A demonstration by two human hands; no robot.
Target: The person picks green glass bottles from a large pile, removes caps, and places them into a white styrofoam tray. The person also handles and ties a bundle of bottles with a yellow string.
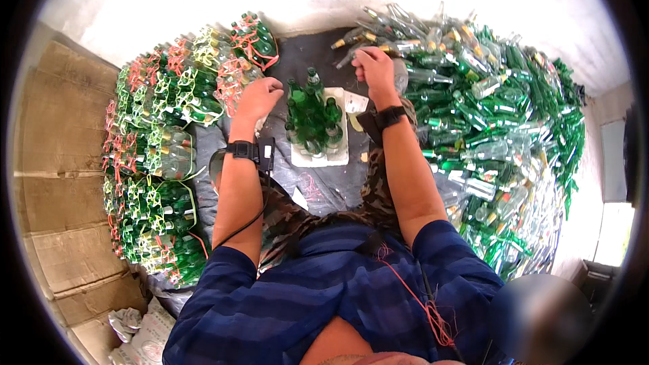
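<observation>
A cluster of green glass bottles stands upright in a shallow white tray on the floor, between my knees. My left hand hovers to the left of the bottles, its fingers curled in. To their right and farther forward is my right hand, also with bent fingers. Beside its fingertips lies the neck of a clear bottle; whether they touch is not plain. Nothing shows clearly in either hand, though something thin could be hidden in the curled fingers.
Bundles of bottles tied with red and yellow-green twine are stacked at the left, by cardboard. Loose green and clear bottles form a large heap at the right. Dark sheeting covers the floor. Red strands hang over my shirt.
</observation>
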